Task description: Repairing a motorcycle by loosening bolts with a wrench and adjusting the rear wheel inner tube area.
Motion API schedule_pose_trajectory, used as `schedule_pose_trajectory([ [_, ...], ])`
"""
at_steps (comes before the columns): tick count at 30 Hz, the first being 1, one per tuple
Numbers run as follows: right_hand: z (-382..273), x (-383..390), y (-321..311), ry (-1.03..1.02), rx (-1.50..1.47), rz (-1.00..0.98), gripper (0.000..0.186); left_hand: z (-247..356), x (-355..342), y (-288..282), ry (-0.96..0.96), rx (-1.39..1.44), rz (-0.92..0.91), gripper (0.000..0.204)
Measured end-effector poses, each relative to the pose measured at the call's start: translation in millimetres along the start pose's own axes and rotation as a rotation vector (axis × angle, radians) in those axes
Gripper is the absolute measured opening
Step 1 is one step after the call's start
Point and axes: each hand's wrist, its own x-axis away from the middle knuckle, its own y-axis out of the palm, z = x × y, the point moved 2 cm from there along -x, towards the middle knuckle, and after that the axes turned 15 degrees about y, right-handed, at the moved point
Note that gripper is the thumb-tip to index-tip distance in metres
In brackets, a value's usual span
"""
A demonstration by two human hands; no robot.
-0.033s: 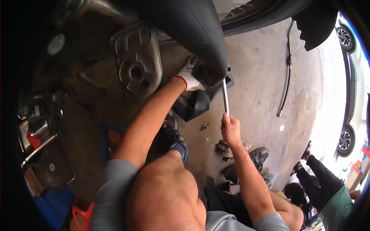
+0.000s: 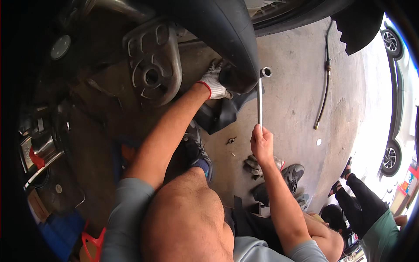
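In my bare right hand (image 2: 262, 144) is a long silver wrench (image 2: 260, 102), held by its lower end and pointing up. Its ring-shaped head shows beside the tip of a black curved fender (image 2: 233, 39). My left hand (image 2: 213, 81), in a white knitted glove with a red cuff, is closed at the fender's lower end. Some of its fingers are hidden behind the fender. Beneath that hand a black flap-like piece (image 2: 218, 118) reaches down toward the floor. A metal plate with cut-outs (image 2: 155, 65) hangs left of the glove.
A small metal part (image 2: 231, 140) lies on the concrete floor. Gloves (image 2: 253, 167) and a grey shoe (image 2: 293, 175) are near my right forearm. A dark hose (image 2: 323, 96) lies at the right. Farther right are another person (image 2: 371, 218) and a parked car (image 2: 403, 100).
The wrench's head has come out from behind the fender's tip and moved right, so its ring now shows. My left hand stays at the fender, with the view shifted slightly.
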Motion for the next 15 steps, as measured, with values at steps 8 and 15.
schedule_pose_trajectory([
  [8, 37.8, -65.7, -11.8, -0.132, 0.484, 0.250, 0.041, 21.7, -9.0, -17.7, -0.039, 0.057, -0.076, 0.091],
  [15, 35.1, -44.8, -8.4, -0.224, 0.048, 0.206, 0.041, 14.0, -25.4, 2.4, 0.072, -0.136, 0.050, 0.085],
])
